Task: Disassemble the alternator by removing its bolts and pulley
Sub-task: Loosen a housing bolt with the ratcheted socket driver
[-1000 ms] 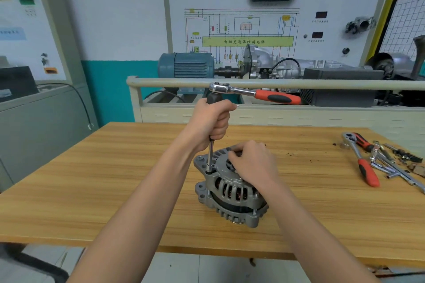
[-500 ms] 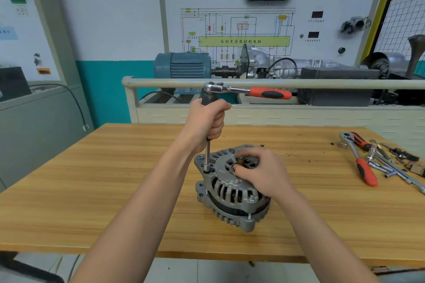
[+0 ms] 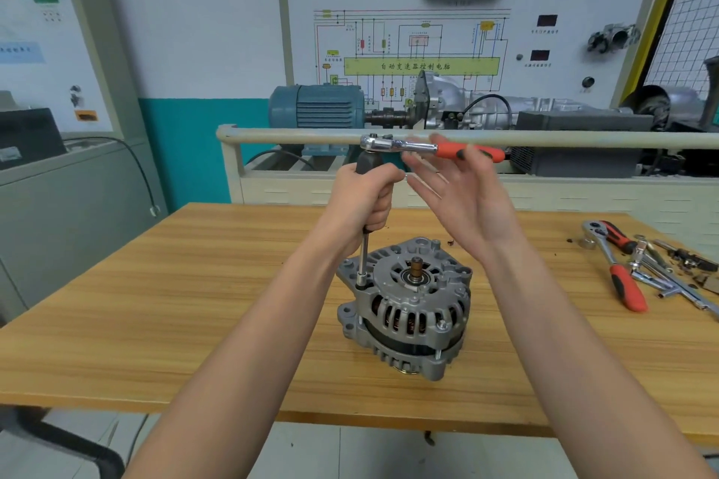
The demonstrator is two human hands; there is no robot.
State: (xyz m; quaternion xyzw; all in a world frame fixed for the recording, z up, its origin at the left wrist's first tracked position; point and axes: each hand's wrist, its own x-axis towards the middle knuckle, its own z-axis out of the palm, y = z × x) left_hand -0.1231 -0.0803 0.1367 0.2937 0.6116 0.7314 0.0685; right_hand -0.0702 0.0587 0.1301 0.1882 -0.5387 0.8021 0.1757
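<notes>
Left hand (image 3: pixel 365 198) clenches the extension (image 3: pixel 364 257) on a bolt; right hand (image 3: pixel 463 198) is released near the ratchet (image 3: pixel 432 148). Unheld, the alternator (image 3: pixel 408 303) could spin or tip mid-bench.

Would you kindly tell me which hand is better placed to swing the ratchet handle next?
Right hand: open, beside the orange ratchet handle. Left hand grips the upright extension.

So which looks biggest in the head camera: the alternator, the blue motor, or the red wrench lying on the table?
1. alternator, clearly biggest
2. and 3. blue motor and red wrench look alike. The motor sits much farther away, so it is probably bigger really.
</notes>
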